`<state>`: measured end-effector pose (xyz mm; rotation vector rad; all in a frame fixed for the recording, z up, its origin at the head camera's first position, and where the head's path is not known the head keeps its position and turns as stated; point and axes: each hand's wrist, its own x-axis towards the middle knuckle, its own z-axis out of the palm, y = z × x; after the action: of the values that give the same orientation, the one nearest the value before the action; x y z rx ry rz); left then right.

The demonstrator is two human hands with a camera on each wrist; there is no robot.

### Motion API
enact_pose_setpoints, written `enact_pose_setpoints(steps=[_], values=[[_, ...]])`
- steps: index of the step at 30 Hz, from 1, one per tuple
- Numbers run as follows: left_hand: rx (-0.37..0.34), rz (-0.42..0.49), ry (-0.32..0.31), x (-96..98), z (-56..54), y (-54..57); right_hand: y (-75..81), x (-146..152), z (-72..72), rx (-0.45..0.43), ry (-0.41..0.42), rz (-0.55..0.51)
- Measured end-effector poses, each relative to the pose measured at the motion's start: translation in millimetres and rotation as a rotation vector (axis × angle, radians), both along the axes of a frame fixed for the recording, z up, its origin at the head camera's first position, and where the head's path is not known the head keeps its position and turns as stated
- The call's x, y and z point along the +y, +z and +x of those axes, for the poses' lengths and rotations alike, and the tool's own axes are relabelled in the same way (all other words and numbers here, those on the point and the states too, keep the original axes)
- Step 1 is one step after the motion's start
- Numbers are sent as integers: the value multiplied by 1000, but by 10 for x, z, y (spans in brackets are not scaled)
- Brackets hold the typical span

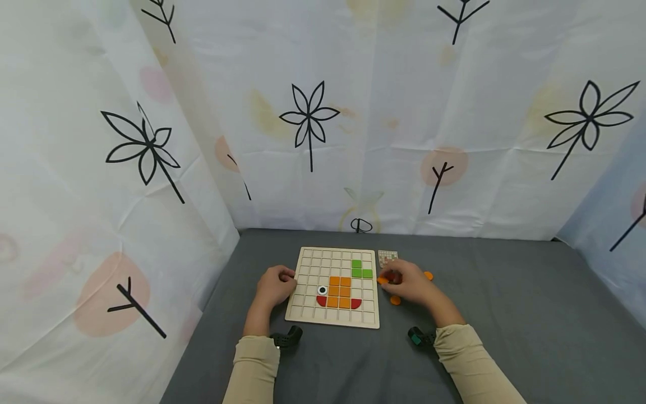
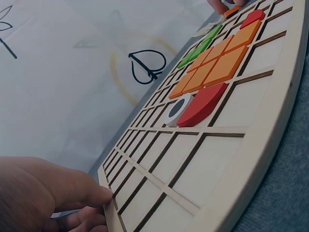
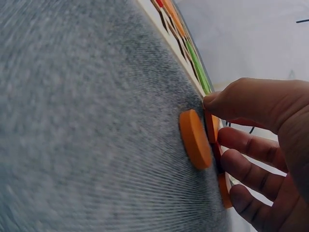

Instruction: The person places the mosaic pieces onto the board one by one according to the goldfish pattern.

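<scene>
A wooden grid board point(image 1: 309, 289) lies flat on the table. My left hand point(image 1: 275, 286) holds its left edge, thumb tip on the rim and the other fingers curled beside it in the left wrist view. Orange squares point(image 1: 345, 292) form a block on the board, with red rounded pieces point(image 1: 356, 303) at its lower sides. A white disc with a black dot point(image 1: 322, 290) sits to the block's left, and green squares point(image 1: 356, 273) sit toward the upper right. Beside the right edge, my right hand point(image 1: 411, 283) pinches an orange piece point(image 3: 211, 125) between thumb and index finger.
Loose orange rounded pieces point(image 1: 396, 300) lie right of the board, one point(image 1: 428, 275) beyond my right hand. Red pieces point(image 1: 392, 276) are partly hidden under that hand. A small patterned card point(image 1: 386, 256) lies behind it. Patterned curtains point(image 1: 373, 140) stand around the grey table point(image 1: 515, 303).
</scene>
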<state>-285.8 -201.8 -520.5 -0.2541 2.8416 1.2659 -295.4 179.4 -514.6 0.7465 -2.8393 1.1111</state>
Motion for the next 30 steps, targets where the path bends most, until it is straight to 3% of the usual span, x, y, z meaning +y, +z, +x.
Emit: enact_pose_setpoints(steps=[11, 21, 30], values=[[11, 8, -13, 0, 0, -8, -25, -51, -8, -1, -6, -8], [13, 12, -10, 4, 12, 4, 44, -128, -17, 31, 18, 9], [11, 5, -9, 3, 15, 10, 126, -527, -131, 66, 155, -14]])
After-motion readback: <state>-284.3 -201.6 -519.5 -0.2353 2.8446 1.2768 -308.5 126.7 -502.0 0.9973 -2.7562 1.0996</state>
